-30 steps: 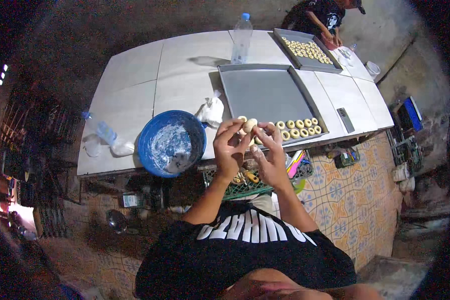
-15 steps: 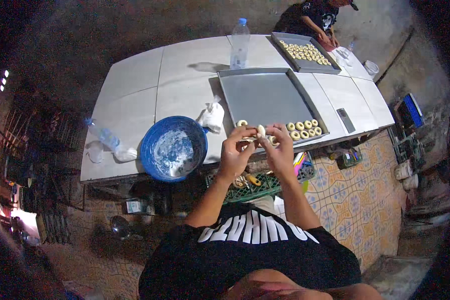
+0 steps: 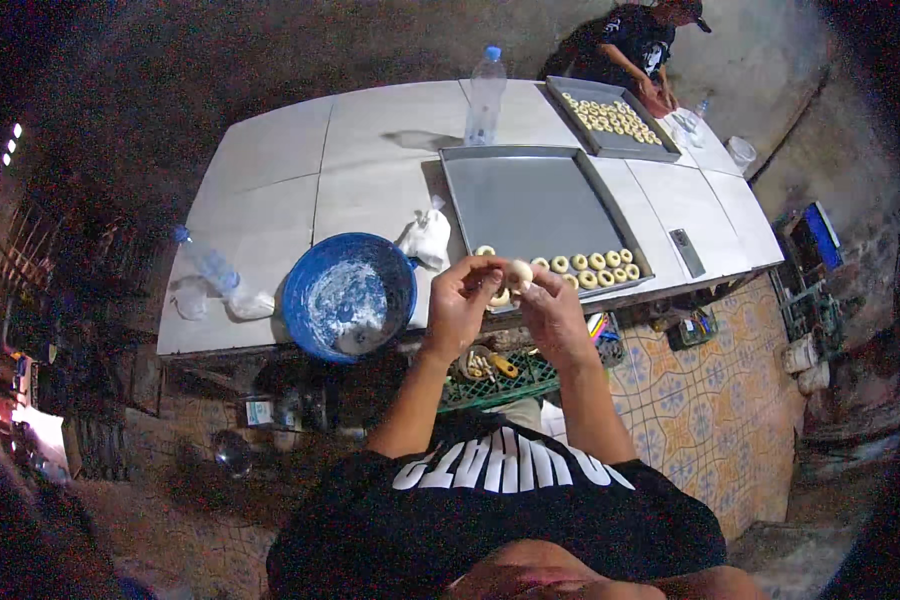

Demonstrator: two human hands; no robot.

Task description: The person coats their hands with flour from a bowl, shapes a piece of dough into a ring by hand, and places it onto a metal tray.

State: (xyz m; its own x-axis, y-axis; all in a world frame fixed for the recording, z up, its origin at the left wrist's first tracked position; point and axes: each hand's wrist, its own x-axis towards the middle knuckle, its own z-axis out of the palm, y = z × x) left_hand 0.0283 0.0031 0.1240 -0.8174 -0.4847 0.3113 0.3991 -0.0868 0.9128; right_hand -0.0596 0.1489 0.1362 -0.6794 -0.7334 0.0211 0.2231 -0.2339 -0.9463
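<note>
A small pale dough piece (image 3: 519,273) is between the fingers of my left hand (image 3: 458,305) and my right hand (image 3: 554,315), both closed around it above the near edge of a metal baking tray (image 3: 515,200). Rows of pale dough rings (image 3: 598,278) lie along the tray's near end, partly hidden behind my hands. A blue basin (image 3: 350,296) with white powder stands left of my left hand. A white bag (image 3: 425,237) sits between basin and tray.
A plastic bottle (image 3: 485,100) stands behind the tray, another (image 3: 210,263) lies at left. A second tray of rings (image 3: 610,118) is at the back, beside a person (image 3: 620,40). A phone (image 3: 687,252) lies at right. A crate (image 3: 485,380) is under the white table (image 3: 250,150).
The dough piece has been turned between my fingers. My hands have shifted slightly and stay together over the tray's near edge. The view has moved a little.
</note>
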